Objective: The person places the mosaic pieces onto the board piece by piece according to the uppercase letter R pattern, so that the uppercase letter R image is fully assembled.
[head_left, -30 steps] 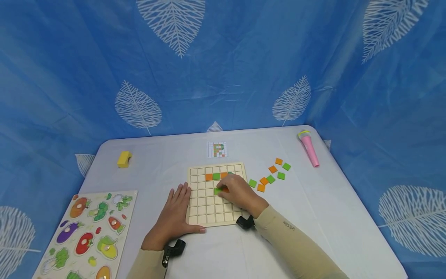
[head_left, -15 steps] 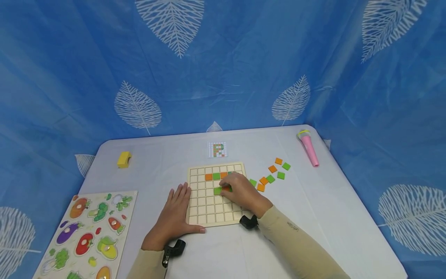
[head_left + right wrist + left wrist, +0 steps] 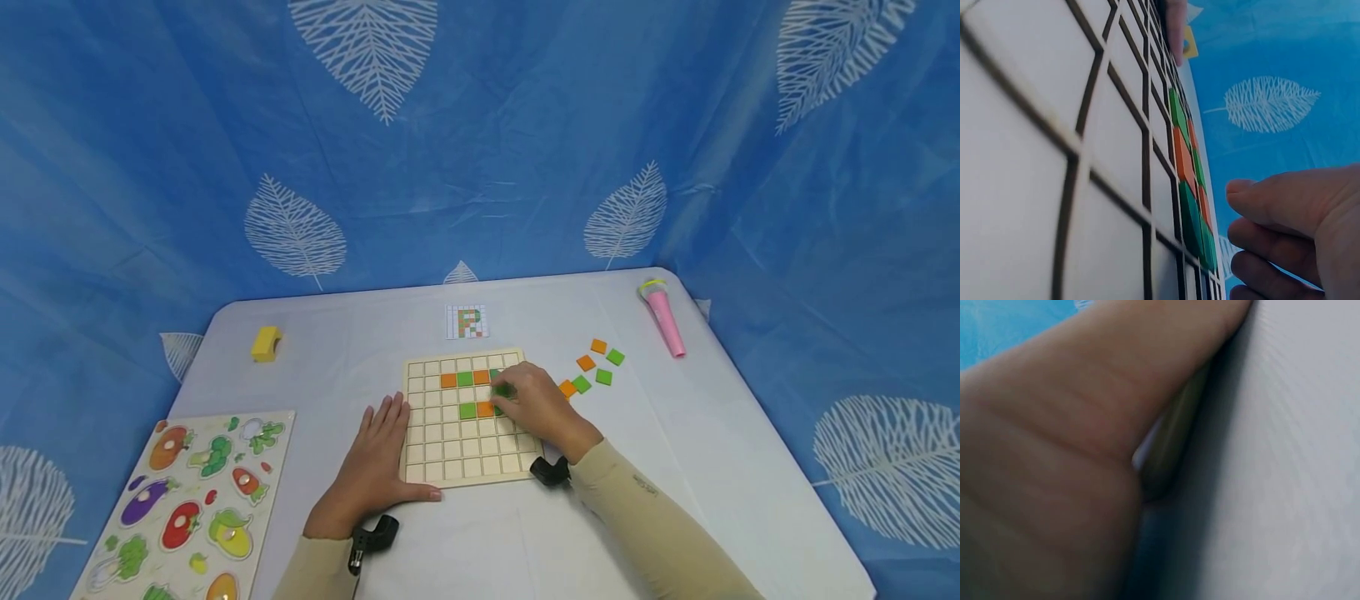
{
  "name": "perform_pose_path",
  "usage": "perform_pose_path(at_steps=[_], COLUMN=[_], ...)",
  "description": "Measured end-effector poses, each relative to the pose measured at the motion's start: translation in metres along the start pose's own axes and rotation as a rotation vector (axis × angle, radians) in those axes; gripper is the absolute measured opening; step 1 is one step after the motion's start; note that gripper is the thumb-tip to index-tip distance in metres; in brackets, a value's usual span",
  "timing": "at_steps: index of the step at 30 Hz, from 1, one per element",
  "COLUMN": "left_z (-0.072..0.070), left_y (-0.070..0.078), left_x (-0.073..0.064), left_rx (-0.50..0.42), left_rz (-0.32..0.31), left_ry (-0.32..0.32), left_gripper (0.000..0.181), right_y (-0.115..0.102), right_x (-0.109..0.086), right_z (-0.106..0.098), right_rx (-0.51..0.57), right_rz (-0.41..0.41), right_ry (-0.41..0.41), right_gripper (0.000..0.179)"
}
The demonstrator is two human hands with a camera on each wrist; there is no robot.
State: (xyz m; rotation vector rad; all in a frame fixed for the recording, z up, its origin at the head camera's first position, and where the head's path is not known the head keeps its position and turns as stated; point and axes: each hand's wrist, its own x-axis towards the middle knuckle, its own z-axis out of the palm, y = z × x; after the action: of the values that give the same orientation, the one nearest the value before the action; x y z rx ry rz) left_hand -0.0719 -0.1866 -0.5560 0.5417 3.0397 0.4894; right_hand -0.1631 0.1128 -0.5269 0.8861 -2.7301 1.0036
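Note:
A wooden grid board (image 3: 442,450) lies on the table, with orange and green square tiles in some of its cells. An orange tile (image 3: 448,381) belongs to the far row, and a light green tile (image 3: 468,410) to a nearer one. My left hand (image 3: 378,462) lies spread along the board's left edge, thumb at the near corner. Over the board's right part is my right hand (image 3: 542,408), its fingers loosely bent beside the green tiles. In the right wrist view, dark green tiles (image 3: 1190,219) sit in the grid, apart from the fingertips; no tile shows between the fingers.
Loose orange and green tiles (image 3: 603,377) lie right of the board. A small pattern card (image 3: 467,322) is behind it. A pink toy microphone (image 3: 666,321) lies far right. On the left are a yellow block (image 3: 266,343) and a vegetable puzzle board (image 3: 251,458).
My right hand has shifted right across the board, uncovering the orange tile beside the light green one and more of the green beyond. My left hand stays where it was.

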Motion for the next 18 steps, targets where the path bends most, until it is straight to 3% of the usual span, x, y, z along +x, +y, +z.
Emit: perform_pose_path(at_steps=[9, 18], left_z=[0.001, 0.001], left_y=[0.000, 0.000], left_x=[0.000, 0.000], left_rx=[-0.003, -0.008], left_rz=[-0.005, -0.007], left_ry=[0.002, -0.002], left_gripper=[0.155, 0.155], right_y=[0.012, 0.023], right_x=[-0.004, -0.009], right_z=[-0.013, -0.026], right_rx=[-0.015, -0.087], right_rz=[0.059, 0.132], right_ry=[0.069, 0.081], right_gripper=[0.020, 0.021])
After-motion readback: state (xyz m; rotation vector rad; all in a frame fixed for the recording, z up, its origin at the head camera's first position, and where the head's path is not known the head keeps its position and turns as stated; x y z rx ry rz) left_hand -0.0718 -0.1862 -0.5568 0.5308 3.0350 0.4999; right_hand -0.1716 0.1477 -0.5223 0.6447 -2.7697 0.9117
